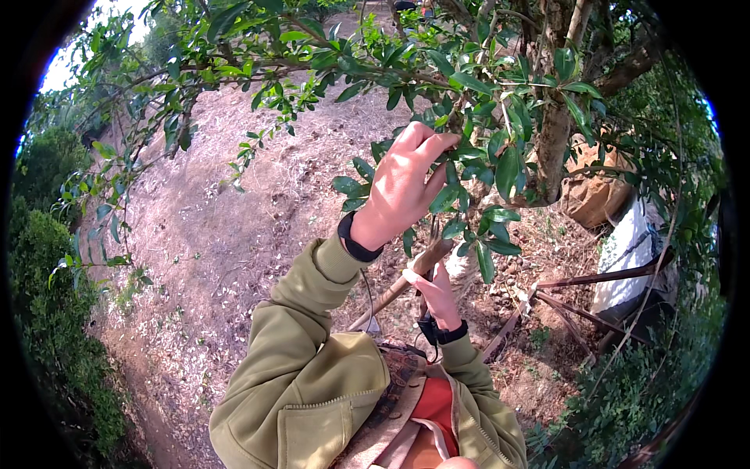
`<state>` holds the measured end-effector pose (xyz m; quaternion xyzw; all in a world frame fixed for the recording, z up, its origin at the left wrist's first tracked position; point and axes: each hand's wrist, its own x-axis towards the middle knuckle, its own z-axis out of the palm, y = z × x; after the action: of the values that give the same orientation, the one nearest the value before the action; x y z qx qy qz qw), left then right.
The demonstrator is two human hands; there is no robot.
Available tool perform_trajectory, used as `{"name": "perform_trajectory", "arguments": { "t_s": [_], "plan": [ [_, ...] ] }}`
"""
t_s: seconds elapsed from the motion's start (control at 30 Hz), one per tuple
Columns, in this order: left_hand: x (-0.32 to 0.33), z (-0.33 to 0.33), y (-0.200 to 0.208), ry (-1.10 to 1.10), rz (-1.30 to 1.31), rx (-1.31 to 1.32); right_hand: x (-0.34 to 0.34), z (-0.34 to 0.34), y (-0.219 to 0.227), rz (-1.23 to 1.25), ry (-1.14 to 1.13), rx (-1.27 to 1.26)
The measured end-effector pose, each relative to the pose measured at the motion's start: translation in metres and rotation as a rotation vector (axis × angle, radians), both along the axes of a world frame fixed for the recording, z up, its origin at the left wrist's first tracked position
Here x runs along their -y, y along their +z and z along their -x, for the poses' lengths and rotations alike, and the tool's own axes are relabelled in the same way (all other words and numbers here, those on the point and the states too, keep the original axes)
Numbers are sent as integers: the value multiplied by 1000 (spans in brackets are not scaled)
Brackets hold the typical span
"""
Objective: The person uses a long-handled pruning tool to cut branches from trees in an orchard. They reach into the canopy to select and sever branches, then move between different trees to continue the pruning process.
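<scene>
My left hand is raised into the leaves of a low tree branch. Its fingers are curled in, with the tips against the foliage, and whatever they hold is hidden. Glossy green leaves hang just right of and below it. Lower down, my right hand has its thumb and fingers apart, and nothing shows between them. A thick wooden pole slants behind it, its upper end close to the fingertips; I cannot tell whether they touch. Both wrists wear black bands.
The tree trunk rises at the right. Beyond it are a brown boulder-like lump and a white sack. Rusty bars cross near the ground at the right. Dry leaf litter covers the slope; shrubs line the left.
</scene>
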<state>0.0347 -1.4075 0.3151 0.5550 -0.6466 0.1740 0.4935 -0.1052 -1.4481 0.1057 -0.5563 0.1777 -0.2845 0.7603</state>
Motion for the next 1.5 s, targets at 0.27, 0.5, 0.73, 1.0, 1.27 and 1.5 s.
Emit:
{"name": "perform_trajectory", "arguments": {
  "t_s": [0.27,0.5,0.73,1.0,1.27,1.5],
  "plan": [
    [10,-7,-8,-3,71,18,2,7,2,7,-7,-71],
    [10,-6,-10,23,103,15,3,5,1,65,-41,-85],
    [11,-1,-20,131,333,37,2,7,7,64,-32,-115],
    [8,5,-28,174,343,-176,4,7,-3,59,-37,-66],
    [-4,5,-43,149,214,-390,0,5,-2,34,-19,-72],
    [-43,5,-49,126,365,-216,2,3,-13,87,-39,-68]
  ]
}}
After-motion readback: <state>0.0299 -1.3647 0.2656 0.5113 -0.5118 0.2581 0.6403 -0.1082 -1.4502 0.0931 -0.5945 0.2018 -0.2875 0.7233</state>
